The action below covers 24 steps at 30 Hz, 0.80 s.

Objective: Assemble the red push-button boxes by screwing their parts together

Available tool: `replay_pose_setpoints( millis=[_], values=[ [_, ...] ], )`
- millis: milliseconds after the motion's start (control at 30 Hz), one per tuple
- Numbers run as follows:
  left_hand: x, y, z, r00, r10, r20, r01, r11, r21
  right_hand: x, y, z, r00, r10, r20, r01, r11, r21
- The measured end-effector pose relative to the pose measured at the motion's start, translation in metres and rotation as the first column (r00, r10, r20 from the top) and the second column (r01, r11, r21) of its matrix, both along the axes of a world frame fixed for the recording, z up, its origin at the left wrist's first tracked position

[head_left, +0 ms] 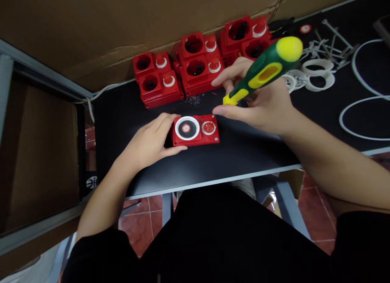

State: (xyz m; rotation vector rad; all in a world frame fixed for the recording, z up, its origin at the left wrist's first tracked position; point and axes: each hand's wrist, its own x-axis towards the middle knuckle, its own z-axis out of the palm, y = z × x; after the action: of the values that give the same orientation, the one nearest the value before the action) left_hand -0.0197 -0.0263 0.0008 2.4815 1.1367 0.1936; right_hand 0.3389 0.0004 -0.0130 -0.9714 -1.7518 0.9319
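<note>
A red rectangular box (197,142) lies on the black tabletop, with a white-ringed black disc on its left half and a smaller round red lens in a pale ring on its right. My left hand (154,140) grips its left end, thumb along the near edge and fingers at the far side. Above and right of the box, my right hand (258,100) holds a green and yellow screwdriver (263,69), handle tilted up to the right. A screw head shows at the box's near right corner. The screwdriver's tip is hard to make out near the far right corner.
Several red housings (195,67) stand stacked along the cardboard wall (106,27) at the back. White rings (319,81), metal brackets (335,43) and large pale hoops (343,116) lie to the right. The table's near edge (213,182) runs before my body; a metal frame stands left.
</note>
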Motion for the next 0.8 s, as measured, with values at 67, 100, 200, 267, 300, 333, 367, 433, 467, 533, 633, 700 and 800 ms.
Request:
replay_pose_setpoints(
  millis=[67,100,200,267,300,333,367,433,467,533,633,700,800],
  values=[
    [0.0,0.0,0.0,1.0,0.001,-0.001,-0.001,1.0,-0.001,0.001,0.0,-0.003,1.0,0.007,-0.016,-0.007,1.0,-0.004],
    [0.0,0.0,0.0,1.0,-0.001,-0.001,0.001,1.0,0.0,0.001,0.001,-0.005,1.0,0.014,-0.025,-0.014,1.0,-0.002],
    [0.0,-0.001,0.0,1.0,-0.011,0.007,0.011,1.0,0.012,0.0,-0.001,-0.006,0.997,0.041,-0.07,-0.04,0.999,0.019],
    [0.0,-0.001,0.0,1.0,-0.019,0.014,0.019,1.0,0.022,-0.002,-0.005,-0.003,0.991,0.089,-0.104,-0.087,0.996,0.027],
    [0.0,-0.001,-0.001,1.0,-0.024,0.016,0.024,0.999,0.026,-0.003,-0.007,-0.001,0.987,0.112,-0.117,-0.11,0.994,0.028],
    [0.0,-0.001,-0.001,0.999,-0.029,0.015,0.028,0.999,0.029,-0.004,-0.009,0.001,0.984,0.127,-0.123,-0.125,0.992,0.027],
    [0.0,-0.001,-0.001,0.999,-0.031,0.012,0.031,0.999,0.032,-0.005,-0.011,0.003,0.983,0.133,-0.125,-0.132,0.991,0.021],
    [0.0,0.0,-0.002,1.0,-0.03,0.003,0.03,0.999,0.032,-0.005,-0.012,0.004,0.983,0.127,-0.13,-0.127,0.992,0.012],
    [0.0,0.0,-0.002,1.0,-0.026,-0.003,0.026,0.999,0.03,-0.005,-0.011,0.004,0.981,0.132,-0.142,-0.131,0.991,0.014],
    [0.0,0.001,-0.003,1.0,-0.017,-0.011,0.017,1.0,0.026,-0.003,-0.008,0.002,0.971,0.172,-0.167,-0.17,0.985,0.03],
    [-0.001,0.001,-0.002,1.0,-0.015,-0.007,0.015,1.0,0.021,-0.001,-0.004,-0.004,0.971,0.181,-0.155,-0.17,0.982,0.082],
    [-0.001,0.001,-0.002,1.0,-0.014,0.0,0.014,1.0,0.023,0.0,-0.003,-0.007,0.985,0.135,-0.111,-0.121,0.985,0.123],
    [-0.002,0.0,-0.002,1.0,-0.011,0.001,0.011,1.0,0.022,-0.001,-0.002,-0.01,0.995,0.077,-0.064,-0.067,0.986,0.156]
  ],
)
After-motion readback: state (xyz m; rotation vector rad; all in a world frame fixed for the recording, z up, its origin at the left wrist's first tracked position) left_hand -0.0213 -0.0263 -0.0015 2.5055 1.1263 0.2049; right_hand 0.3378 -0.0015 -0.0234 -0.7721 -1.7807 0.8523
